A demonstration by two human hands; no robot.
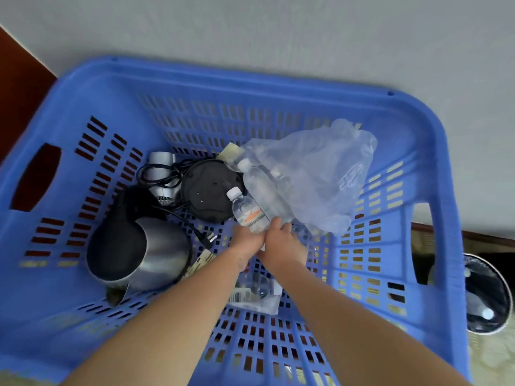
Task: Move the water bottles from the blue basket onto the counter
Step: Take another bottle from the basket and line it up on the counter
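Inside the blue basket (278, 87) a clear water bottle (246, 211) with a white cap and an orange-striped label stands tilted. Both my hands meet at its lower end. My left hand (245, 242) grips the base from the left, its fingers hidden under the bottle. My right hand (282, 239) closes on it from the right, thumb on the label. A second capped bottle (260, 181) lies behind, half inside a clear plastic bag (315, 174). Another clear bottle (260, 286) lies on the basket floor beneath my forearms.
A steel kettle (156, 254) lies on its side at the left. Behind it are its black base (207, 190), a white hair dryer (160, 174) and black cords. A lined bin (485, 296) stands outside on the right. A white wall is behind.
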